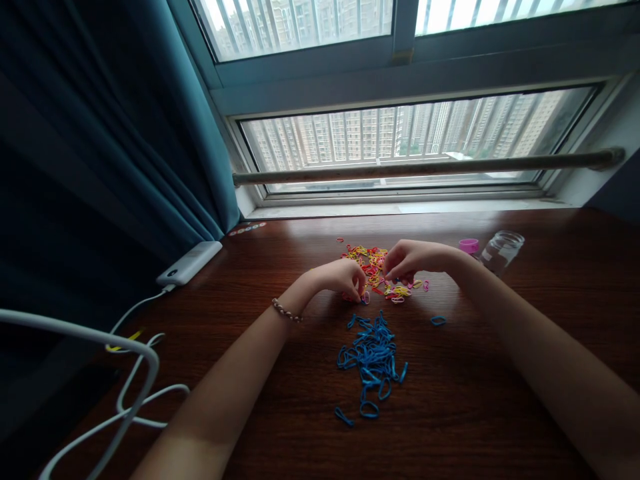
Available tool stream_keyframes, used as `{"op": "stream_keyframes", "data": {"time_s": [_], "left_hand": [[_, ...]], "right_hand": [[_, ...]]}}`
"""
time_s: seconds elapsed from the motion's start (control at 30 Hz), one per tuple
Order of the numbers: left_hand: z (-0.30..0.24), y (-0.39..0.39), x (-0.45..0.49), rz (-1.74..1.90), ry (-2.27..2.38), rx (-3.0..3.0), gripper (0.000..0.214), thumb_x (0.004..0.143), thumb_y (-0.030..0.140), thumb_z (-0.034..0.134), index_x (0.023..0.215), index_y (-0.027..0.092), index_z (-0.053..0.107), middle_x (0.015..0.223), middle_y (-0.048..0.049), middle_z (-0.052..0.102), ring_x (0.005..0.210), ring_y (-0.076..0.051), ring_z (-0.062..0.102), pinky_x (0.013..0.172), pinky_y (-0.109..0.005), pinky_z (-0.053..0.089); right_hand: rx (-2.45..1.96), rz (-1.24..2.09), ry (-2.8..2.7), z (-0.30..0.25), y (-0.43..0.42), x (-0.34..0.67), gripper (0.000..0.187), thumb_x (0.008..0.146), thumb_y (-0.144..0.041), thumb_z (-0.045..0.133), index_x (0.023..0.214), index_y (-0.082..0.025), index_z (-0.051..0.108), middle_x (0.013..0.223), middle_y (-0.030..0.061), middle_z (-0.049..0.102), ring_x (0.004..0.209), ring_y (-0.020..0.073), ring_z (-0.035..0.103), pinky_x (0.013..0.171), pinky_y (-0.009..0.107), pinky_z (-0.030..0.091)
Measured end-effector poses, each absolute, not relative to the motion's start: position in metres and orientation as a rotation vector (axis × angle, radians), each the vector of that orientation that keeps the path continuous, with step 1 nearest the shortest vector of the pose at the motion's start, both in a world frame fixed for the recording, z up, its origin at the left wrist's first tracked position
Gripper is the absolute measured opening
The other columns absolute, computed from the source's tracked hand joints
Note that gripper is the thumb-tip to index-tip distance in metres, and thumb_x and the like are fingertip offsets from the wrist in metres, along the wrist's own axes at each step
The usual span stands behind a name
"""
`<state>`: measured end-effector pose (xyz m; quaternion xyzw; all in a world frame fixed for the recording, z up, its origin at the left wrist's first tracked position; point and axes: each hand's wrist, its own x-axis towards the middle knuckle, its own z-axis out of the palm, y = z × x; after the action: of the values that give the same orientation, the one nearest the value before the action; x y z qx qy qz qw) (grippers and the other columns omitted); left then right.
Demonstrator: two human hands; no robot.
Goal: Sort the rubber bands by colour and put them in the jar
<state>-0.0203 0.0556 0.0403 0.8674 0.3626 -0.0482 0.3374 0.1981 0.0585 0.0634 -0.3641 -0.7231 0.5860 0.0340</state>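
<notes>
A pile of mixed red, yellow and pink rubber bands (373, 261) lies on the dark wooden table (475, 393) near the window. Closer to me sits a pile of blue rubber bands (371, 357), with one stray blue band (438, 321) to its right. My left hand (341, 276) rests curled at the mixed pile's left edge, fingers pinched at a pink band (365, 298). My right hand (411, 259) is curled over the pile's right side, fingertips pressed together among the bands; what they hold is too small to name.
A small clear glass jar (501, 251) lies on its side at the right, its pink lid (469, 246) beside it. A white power bank (189, 262) with white cables (131, 373) lies at the left by the teal curtain (115, 133). The window sill runs behind.
</notes>
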Motion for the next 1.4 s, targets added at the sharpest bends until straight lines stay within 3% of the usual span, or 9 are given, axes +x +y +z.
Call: {"op": "stream_keyframes", "data": {"time_s": [0.4,1.1,1.27,1.4], "left_hand": [[0.0406,0.0562,-0.0192,0.039,0.975,2.282,0.011,0.061,0.022,0.063,0.062,0.012,0.068,0.046,0.0029,0.054,0.045,-0.007,0.044,0.044,-0.018,0.028],[0.0459,0.0542,-0.0164,0.378,0.911,1.980,0.011,0.070,0.017,0.058,0.077,0.008,0.059,0.069,-0.0063,0.064,0.055,-0.011,0.060,0.050,-0.021,0.049],[0.0467,0.0553,-0.0163,0.394,0.954,1.889,0.025,0.066,0.011,0.061,0.090,0.010,0.054,0.068,-0.0026,0.063,0.054,-0.009,0.059,0.050,-0.021,0.048],[0.0498,0.0558,-0.0216,0.263,0.939,1.788,0.035,0.063,0.017,0.068,0.094,0.012,0.053,0.067,-0.0027,0.065,0.052,-0.010,0.060,0.050,-0.022,0.048]], "right_hand": [[-1.139,1.822,-2.205,0.0672,0.0563,0.1973,0.030,0.066,-0.034,0.067,0.081,-0.009,0.060,0.059,-0.0013,0.057,0.050,0.0057,0.052,0.050,0.020,0.044],[-1.160,1.867,-2.196,0.0690,0.0550,0.1973,0.033,0.065,-0.033,0.068,0.087,-0.009,0.064,0.062,0.0008,0.061,0.052,0.0060,0.055,0.051,0.018,0.045],[-1.168,1.837,-2.208,0.0688,0.0552,0.1986,0.034,0.065,-0.034,0.068,0.089,-0.009,0.065,0.058,-0.0006,0.060,0.050,0.0058,0.054,0.051,0.018,0.046],[-1.145,1.852,-2.239,0.0708,0.0535,0.1976,0.036,0.067,-0.033,0.067,0.093,-0.009,0.065,0.057,-0.0008,0.060,0.050,0.0055,0.055,0.050,0.017,0.045]]}}
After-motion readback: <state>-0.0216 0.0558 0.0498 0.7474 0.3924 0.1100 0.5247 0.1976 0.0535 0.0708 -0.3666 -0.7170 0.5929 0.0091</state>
